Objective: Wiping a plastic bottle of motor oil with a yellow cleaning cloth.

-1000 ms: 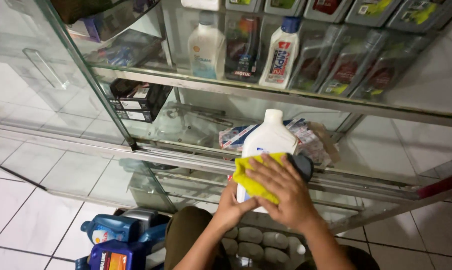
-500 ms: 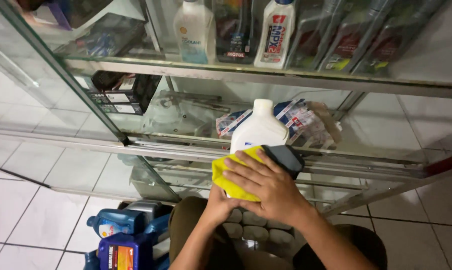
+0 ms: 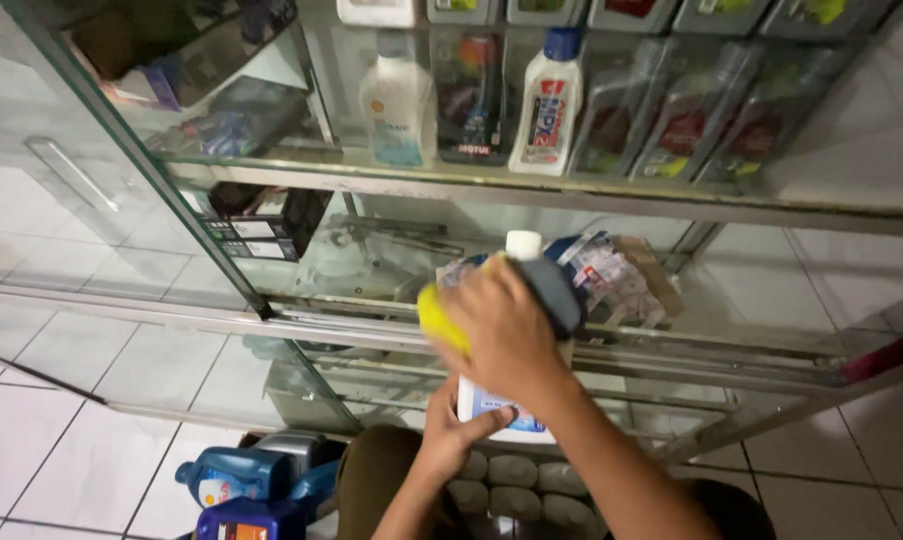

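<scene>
So the white plastic bottle with the white cap (image 3: 520, 300) is being held up in front of the glass display cabinet (image 3: 272, 180), upright or close to it. The left hand (image 3: 457, 430) has it from below, fingers wrapped around the bottom end where the blue label is, so that's a proper grasp at the base. The right hand (image 3: 507, 335) sits higher up, pressed flat over the front of the bottle with a bright yellow cloth (image 3: 434, 318) bunched under the palm (a dark grey bit pokes out on the far side of the hand, probably part of the same cloth, but it's blurry). Only the cap and the bottom of the bottle show, the middle is hidden behind that hand.

Behind it, more bottles stand on the upper glass shelf (image 3: 532, 190), including a white bottle with a blue cap (image 3: 547, 100). Blue jugs (image 3: 237, 480) sit on the white tiled floor (image 3: 82, 440) at lower left.
</scene>
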